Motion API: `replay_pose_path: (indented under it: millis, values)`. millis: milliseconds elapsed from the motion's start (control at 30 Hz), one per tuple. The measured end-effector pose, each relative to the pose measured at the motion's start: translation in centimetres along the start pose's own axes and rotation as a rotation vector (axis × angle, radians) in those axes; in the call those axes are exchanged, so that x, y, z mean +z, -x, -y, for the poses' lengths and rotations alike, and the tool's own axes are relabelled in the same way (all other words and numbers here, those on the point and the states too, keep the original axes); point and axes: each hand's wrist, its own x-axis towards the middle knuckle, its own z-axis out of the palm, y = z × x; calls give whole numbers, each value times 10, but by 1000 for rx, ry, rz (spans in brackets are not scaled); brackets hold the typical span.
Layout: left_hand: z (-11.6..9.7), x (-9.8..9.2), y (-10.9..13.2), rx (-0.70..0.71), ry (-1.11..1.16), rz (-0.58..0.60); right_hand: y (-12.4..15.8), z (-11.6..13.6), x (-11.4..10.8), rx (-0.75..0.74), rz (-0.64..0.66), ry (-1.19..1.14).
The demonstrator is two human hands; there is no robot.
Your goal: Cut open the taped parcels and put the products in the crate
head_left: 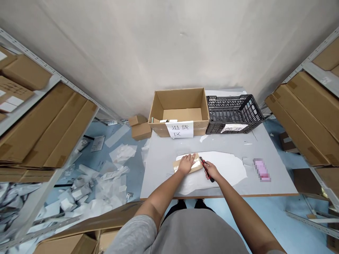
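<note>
Grey-white tabletop (159, 165) sits at the centre of the frame, with pale blue floor (278, 211) on either side and scraps of white packaging (116, 155) strewn across the floor to the left. Metal shelving (53, 74) loaded with flat cardboard cartons (47, 130) crowds the left edge, and more cartons (304, 120) fill the right.

The left hand (186, 164) lies on a small taped cardboard parcel (198, 165), fingers spread and pressing flat, not gripping. The parcel rests on a torn white sheet (227, 169) near the table's front edge. The right hand (212, 170) is clenched around a red-and-black utility knife (206, 168), its tip just at the parcel's right end.

Farther back, an open cardboard box (180, 102) bearing a paper sign (180, 129) stands beside a black plastic crate (234, 113). To the right of the sheet lies a pink item (261, 170) — too blurred to identify.
</note>
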Motion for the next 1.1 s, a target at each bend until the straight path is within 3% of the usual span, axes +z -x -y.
replay_pose_path:
  millis: [467,700,1100]
  values:
    - [-11,-9,10,14,45,-38,-1,3,-20,-31,209,-102]
    - [-13,-3,10,-19,46,-59,12,-13,-29,-33,262,-117]
    - [4,-2,-1,22,48,-2,-7,2,-18,-37,195,-134]
